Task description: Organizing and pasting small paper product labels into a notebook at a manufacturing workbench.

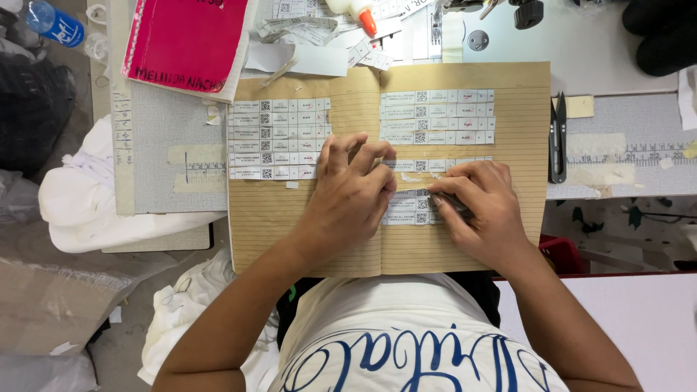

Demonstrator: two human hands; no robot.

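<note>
white shirt [406, 319] lowest; left hand [352, 196] flat, right hand [479, 210] pinching label strip [414, 207] on notebook [290, 225]; thread snips [557, 138] beside.

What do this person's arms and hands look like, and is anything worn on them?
Both arms are bare all the way down; no sleeves reach the forearms. The left hand and the right hand wear no gloves, and no ring, watch or bracelet shows on either hand or wrist. The fingernails look short and unpainted. The only clothing in view is a white shirt with looping blue lettering across the front.
</note>
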